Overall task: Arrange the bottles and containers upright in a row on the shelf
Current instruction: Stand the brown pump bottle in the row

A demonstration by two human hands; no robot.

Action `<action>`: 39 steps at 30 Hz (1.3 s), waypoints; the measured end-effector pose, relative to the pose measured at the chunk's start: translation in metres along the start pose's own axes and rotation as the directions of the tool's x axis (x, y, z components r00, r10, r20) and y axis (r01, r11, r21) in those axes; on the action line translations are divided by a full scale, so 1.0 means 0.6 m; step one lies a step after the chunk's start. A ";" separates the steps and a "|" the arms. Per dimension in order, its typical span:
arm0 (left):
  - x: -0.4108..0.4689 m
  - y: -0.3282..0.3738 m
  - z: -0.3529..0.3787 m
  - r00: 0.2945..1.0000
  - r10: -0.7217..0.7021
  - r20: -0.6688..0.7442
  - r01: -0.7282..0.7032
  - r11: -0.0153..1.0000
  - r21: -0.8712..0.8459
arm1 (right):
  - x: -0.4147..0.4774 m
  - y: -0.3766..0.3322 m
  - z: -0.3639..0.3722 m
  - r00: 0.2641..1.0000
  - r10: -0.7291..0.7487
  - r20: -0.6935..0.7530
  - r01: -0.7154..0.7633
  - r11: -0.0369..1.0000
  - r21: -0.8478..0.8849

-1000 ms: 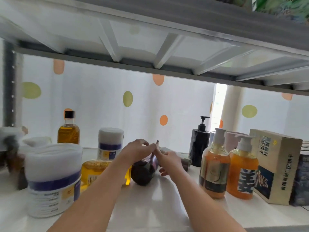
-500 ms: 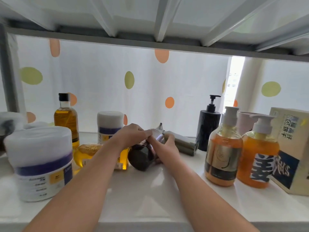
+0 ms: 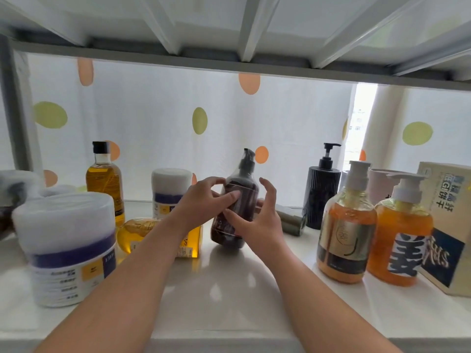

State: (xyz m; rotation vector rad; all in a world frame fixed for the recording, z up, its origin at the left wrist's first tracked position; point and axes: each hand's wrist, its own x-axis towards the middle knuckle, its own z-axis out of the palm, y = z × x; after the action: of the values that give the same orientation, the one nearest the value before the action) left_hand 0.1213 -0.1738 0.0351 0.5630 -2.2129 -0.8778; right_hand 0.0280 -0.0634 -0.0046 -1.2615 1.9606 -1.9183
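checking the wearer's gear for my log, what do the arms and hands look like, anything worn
Both forearms are bare up to the frame edge, with no sleeves in view. The left hand and right hand wear no gloves, and no rings, watch or bracelet show. Fingernails look short and unpainted.

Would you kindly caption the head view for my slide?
Both hands stand a dark pump bottle upright on the shelf among bottles.

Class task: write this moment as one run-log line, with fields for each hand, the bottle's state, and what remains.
left hand: on dark bottle | right hand: on it | bottle: nearly upright | remaining: yellow bottle lying flat
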 end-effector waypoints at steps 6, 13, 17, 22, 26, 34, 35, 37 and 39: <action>-0.005 0.000 0.000 0.999 0.041 0.028 -0.041 0.999 0.014 | 0.002 0.015 0.004 0.998 -0.065 0.005 0.065 0.993 -0.099; -0.006 0.001 -0.004 0.996 0.079 0.042 -0.080 0.996 0.027 | 0.004 0.018 0.003 0.999 -0.035 -0.013 0.032 0.989 -0.144; -0.003 0.001 -0.003 0.997 0.070 0.035 -0.071 0.997 0.031 | 0.006 0.019 -0.007 0.997 0.081 -0.009 -0.081 0.993 -0.087; -0.007 0.008 0.003 0.996 0.089 0.020 -0.090 0.994 0.058 | 0.009 0.026 -0.008 0.988 0.142 0.054 -0.136 0.985 -0.103; -0.006 0.010 0.002 0.997 0.076 0.010 -0.077 0.995 0.056 | 0.014 0.033 -0.001 0.981 0.170 0.093 -0.161 0.983 -0.092; -0.003 0.006 -0.012 0.999 0.019 0.029 -0.020 0.999 0.041 | 0.014 0.030 -0.002 0.973 0.207 0.099 -0.199 0.976 -0.083; -0.001 0.002 -0.015 1.000 -0.003 0.017 0.002 0.999 0.037 | 0.013 0.026 -0.003 0.973 0.205 0.107 -0.192 0.974 -0.121; 0.003 -0.006 -0.019 0.999 -0.045 -0.006 0.045 0.999 0.018 | 0.010 0.021 -0.004 0.970 0.216 0.113 -0.196 0.967 -0.164; 0.004 -0.010 -0.020 0.998 -0.068 -0.015 0.068 0.998 0.003 | 0.008 0.020 -0.002 0.965 0.228 0.128 -0.206 0.965 -0.161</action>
State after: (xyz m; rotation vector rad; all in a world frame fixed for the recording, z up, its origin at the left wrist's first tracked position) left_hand 0.1294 -0.1844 0.0384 0.6480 -2.1940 -0.9018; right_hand 0.0183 -0.0672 -0.0123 -1.1279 2.0967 -1.5607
